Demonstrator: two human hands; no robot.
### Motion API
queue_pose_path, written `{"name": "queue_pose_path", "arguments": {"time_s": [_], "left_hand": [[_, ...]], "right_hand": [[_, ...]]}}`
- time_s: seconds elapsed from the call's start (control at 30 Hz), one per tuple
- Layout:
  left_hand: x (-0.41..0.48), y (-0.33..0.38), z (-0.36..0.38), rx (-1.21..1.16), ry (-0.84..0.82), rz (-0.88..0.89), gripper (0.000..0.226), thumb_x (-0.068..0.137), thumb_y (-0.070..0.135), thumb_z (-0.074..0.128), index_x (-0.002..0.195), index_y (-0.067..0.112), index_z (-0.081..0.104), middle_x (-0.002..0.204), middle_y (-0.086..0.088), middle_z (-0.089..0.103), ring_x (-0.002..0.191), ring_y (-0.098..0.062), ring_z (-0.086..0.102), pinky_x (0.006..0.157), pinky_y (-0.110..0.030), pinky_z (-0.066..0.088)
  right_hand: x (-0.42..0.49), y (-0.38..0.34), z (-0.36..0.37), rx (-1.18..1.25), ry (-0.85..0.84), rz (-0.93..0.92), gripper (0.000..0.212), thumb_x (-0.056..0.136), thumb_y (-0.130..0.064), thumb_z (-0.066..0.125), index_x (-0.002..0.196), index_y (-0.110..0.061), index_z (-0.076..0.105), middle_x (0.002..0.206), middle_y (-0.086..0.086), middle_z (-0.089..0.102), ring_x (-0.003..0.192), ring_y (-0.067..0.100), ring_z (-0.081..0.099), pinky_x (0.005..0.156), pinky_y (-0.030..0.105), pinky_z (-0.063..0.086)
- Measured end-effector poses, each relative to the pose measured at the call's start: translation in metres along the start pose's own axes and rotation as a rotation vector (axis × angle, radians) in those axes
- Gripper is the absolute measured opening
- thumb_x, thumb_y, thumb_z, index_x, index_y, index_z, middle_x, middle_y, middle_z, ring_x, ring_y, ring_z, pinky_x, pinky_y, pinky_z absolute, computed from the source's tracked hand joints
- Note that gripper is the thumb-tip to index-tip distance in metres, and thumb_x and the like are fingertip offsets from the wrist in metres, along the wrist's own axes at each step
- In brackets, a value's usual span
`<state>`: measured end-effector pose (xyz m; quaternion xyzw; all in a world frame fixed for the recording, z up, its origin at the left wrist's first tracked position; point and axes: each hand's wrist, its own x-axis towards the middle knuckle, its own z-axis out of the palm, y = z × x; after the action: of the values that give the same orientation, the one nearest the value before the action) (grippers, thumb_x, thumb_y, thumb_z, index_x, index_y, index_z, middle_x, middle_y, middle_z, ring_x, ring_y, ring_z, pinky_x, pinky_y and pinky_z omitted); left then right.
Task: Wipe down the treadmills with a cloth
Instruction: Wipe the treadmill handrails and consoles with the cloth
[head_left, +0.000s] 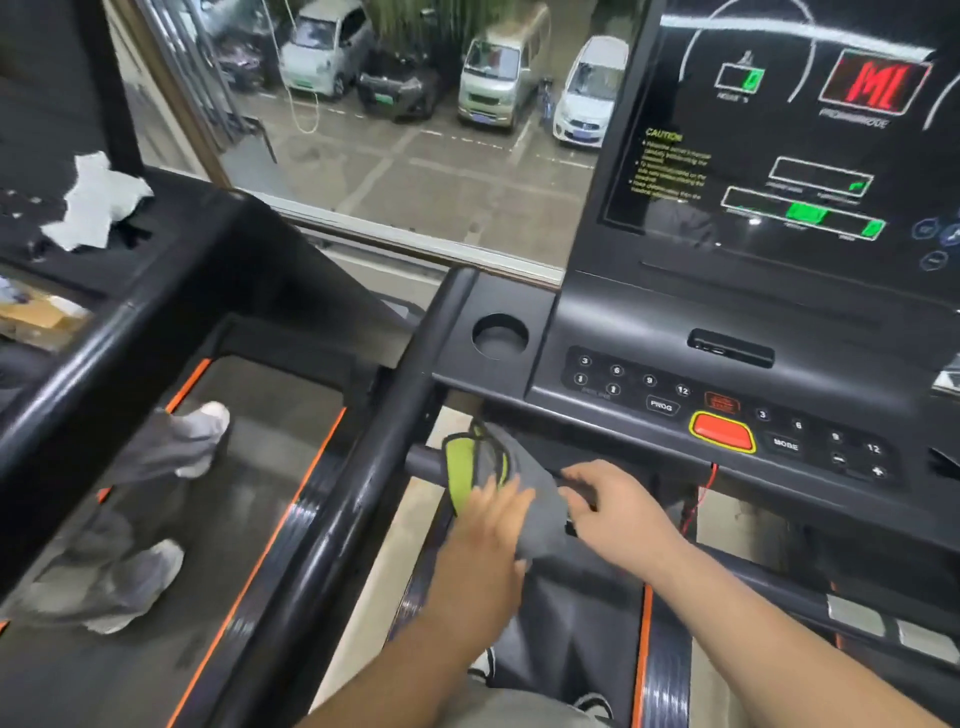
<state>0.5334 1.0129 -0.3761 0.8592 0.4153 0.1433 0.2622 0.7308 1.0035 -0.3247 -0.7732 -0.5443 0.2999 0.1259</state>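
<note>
The left hand (488, 525) presses straight fingers onto the grey cloth with a lime-green edge (519, 462), draped over the black tubular handlebar (423, 461). The right hand (618, 499) pinches the cloth's right side with curled fingers. Best to wrap the cloth round the bar and slide along it (underside too). Beyond, the dark grey keypad console (727, 395) reads "PROG", "MODE", 3, 6, 9, 12. On the glossy black screen (779, 156), "CAUTION" is legible.

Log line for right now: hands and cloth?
grey cloth with lime-green trim: draped over black tubular handlebar | left hand: pressed on cloth | right hand: at cloth's right edge, grip unclear
</note>
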Motion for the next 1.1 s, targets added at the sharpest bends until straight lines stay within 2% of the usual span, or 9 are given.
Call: {"name": "queue_pose_path", "arguments": {"time_s": [0.1,0.17,0.27,0.4,0.53,0.63,0.77,0.93,1.1], "left_hand": [[-0.016,0.007,-0.026,-0.357,-0.078,-0.127,0.069,0.086,0.024,0.048,0.154,0.031,0.039,0.155,0.008,0.048,0.143,-0.014,0.044,0.121,-0.030,0.032],[-0.022,0.006,-0.062,-0.584,0.084,-0.229,0.058,0.087,0.028,0.053,0.144,0.034,0.048,0.130,0.013,0.066,0.120,-0.010,0.062,0.102,-0.038,0.051],[-0.018,-0.006,-0.115,-0.717,0.420,-0.216,0.037,0.089,0.026,0.062,0.126,0.026,0.060,0.111,0.006,0.071,0.105,-0.016,0.068,0.092,-0.043,0.055],[-0.002,-0.034,-0.150,-0.302,0.604,-0.150,0.036,0.087,0.028,0.062,0.121,0.016,0.060,0.118,-0.003,0.066,0.110,-0.026,0.062,0.095,-0.044,0.050],[-0.010,-0.085,-0.105,0.202,0.277,-0.237,0.058,0.079,0.036,0.053,0.135,0.020,0.053,0.138,-0.013,0.054,0.111,-0.040,0.060,0.093,-0.047,0.051],[-0.020,-0.095,-0.091,0.218,0.187,-0.332,0.065,0.077,0.039,0.051,0.140,0.023,0.055,0.150,-0.015,0.045,0.111,-0.040,0.060,0.090,-0.049,0.055],[-0.063,-0.084,-0.092,0.232,0.194,-0.444,0.072,0.076,0.029,0.076,0.143,0.025,0.052,0.155,-0.013,0.041,0.114,-0.038,0.060,0.093,-0.046,0.054],[-0.174,-0.064,-0.062,0.431,0.199,-0.555,0.084,0.055,0.015,0.088,0.135,0.018,0.060,0.152,-0.022,0.042,0.124,-0.044,0.054,0.097,-0.054,0.052],[-0.207,-0.041,-0.052,0.504,0.120,-0.663,0.077,0.047,-0.001,0.079,0.121,0.018,0.066,0.145,-0.025,0.049,0.122,-0.049,0.052,0.096,-0.057,0.050]], "right_hand": [[0.008,-0.022,-0.001,0.007,-0.064,-0.004,0.019,0.093,-0.017,0.057,0.104,-0.009,0.070,0.108,0.008,0.070,0.106,0.028,0.063,0.098,0.041,0.050],[0.014,-0.042,-0.001,0.009,-0.059,-0.072,0.018,0.096,-0.021,0.056,0.102,-0.013,0.071,0.105,0.004,0.070,0.104,0.024,0.063,0.096,0.041,0.049],[0.027,-0.076,0.006,-0.044,-0.038,-0.178,0.025,0.100,-0.037,0.054,0.107,-0.020,0.071,0.110,0.001,0.068,0.107,0.022,0.062,0.095,0.039,0.049],[0.032,-0.093,0.027,-0.301,-0.105,-0.172,0.026,0.093,-0.046,0.055,0.091,-0.021,0.062,0.101,0.001,0.064,0.103,0.028,0.062,0.081,0.038,0.053],[0.028,-0.088,0.043,-0.496,-0.077,-0.204,0.013,0.095,-0.033,0.054,0.098,-0.022,0.060,0.101,-0.002,0.056,0.108,0.025,0.058,0.072,0.034,0.047],[0.032,-0.093,0.043,-0.530,-0.075,-0.194,0.014,0.095,-0.030,0.053,0.102,-0.020,0.060,0.100,-0.002,0.052,0.109,0.025,0.057,0.072,0.034,0.047],[0.023,-0.100,0.046,-0.524,-0.040,-0.263,0.028,0.097,-0.036,0.053,0.116,-0.018,0.061,0.118,0.002,0.054,0.116,0.025,0.053,0.080,0.038,0.052],[-0.008,-0.119,0.070,-0.195,-0.094,-0.513,0.036,0.096,-0.028,0.058,0.130,-0.017,0.065,0.130,-0.002,0.058,0.122,0.022,0.054,0.097,0.036,0.050],[-0.049,-0.131,0.083,0.112,-0.346,-0.352,0.021,0.098,-0.024,0.060,0.111,-0.013,0.072,0.112,0.002,0.074,0.104,0.019,0.066,0.095,0.029,0.049]]}}
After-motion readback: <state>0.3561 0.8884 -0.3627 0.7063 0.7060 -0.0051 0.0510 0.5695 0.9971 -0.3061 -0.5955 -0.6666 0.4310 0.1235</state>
